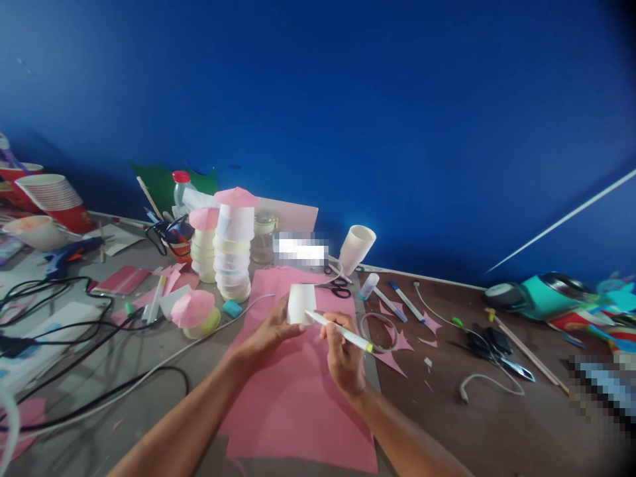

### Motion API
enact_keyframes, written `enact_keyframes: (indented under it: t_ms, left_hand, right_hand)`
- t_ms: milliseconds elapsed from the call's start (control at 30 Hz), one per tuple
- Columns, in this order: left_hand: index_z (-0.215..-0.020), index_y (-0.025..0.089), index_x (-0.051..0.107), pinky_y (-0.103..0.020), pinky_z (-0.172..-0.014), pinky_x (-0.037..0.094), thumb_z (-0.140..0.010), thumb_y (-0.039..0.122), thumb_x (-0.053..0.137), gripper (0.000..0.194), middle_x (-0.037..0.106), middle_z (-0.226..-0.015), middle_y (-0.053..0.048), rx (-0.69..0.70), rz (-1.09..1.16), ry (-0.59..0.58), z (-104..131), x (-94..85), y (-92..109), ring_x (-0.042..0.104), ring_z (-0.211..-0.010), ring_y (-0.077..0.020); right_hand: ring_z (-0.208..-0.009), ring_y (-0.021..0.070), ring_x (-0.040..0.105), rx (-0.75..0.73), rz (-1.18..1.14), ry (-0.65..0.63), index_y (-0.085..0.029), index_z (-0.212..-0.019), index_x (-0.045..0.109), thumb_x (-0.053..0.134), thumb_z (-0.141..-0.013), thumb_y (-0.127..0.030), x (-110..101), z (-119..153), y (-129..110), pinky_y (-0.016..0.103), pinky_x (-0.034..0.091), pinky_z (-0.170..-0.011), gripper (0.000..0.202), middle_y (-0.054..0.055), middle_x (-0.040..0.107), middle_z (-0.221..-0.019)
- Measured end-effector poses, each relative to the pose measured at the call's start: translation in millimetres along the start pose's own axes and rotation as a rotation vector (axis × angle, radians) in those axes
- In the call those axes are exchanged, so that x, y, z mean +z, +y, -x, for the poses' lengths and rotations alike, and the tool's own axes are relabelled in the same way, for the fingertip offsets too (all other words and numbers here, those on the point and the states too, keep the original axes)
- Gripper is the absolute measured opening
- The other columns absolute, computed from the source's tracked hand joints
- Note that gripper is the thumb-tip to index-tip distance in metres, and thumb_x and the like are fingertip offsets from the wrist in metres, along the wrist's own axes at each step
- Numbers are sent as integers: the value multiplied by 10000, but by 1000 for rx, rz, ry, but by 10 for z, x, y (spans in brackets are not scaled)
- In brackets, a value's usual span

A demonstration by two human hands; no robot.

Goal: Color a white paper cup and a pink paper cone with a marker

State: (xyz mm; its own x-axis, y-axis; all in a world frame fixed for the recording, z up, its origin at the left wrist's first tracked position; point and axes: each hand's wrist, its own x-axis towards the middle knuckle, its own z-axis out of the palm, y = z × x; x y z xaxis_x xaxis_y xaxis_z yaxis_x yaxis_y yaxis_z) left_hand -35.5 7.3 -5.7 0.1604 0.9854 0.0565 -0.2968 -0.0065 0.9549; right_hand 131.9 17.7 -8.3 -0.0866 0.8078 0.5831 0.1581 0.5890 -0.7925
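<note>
A small white paper cup [301,301], turned bottom up, is gripped by my left hand [279,326] from its left and lower side. Between the fingers of my right hand [344,351] is a white marker [348,334] with a yellow-green end, its tip at the cup's right side. Both hands are over a large pink paper sheet [303,411]. Dark-handled scissors [340,287] lie just behind the cup. Left of my hands are stacked cups with pink paper tops [234,248] and a single cup with a pink top [195,313]. A teal eraser [232,308] sits nearby.
Behind stand a tilted white cup [356,248] and a glass jar [263,235]. Markers [407,302], pink scraps [391,363] and a grey cable [489,375] lie right. Black cables [74,339] and a blue glue gun [67,255] are left, with a teal bottle [527,297] far right.
</note>
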Motion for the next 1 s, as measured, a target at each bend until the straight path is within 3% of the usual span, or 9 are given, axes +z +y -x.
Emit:
enact_keyframes:
  t_ms: [633, 1000]
  left_hand:
    - [-1367, 236, 448, -304, -806, 437, -761, 331, 789, 702, 574, -1170, -78, -32, -15, 11, 4, 2, -39, 523, -991, -230]
    - [-1361, 231, 450, -291, -789, 436, -759, 324, 788, 696, 569, -1102, -59, -24, 8, 1, 6, 5, -49, 515, -971, -219]
  right_hand:
    - [-667, 170, 635, -52, 102, -46, -208, -992, 618, 438, -992, -315, -19, -8, 22, 279, 532, -576, 209, 53, 654, -785]
    - [-708, 180, 654, -57, 105, -67, -200, -937, 621, 437, -994, -313, -22, -26, -3, 298, 557, -619, 224, 61, 671, -779]
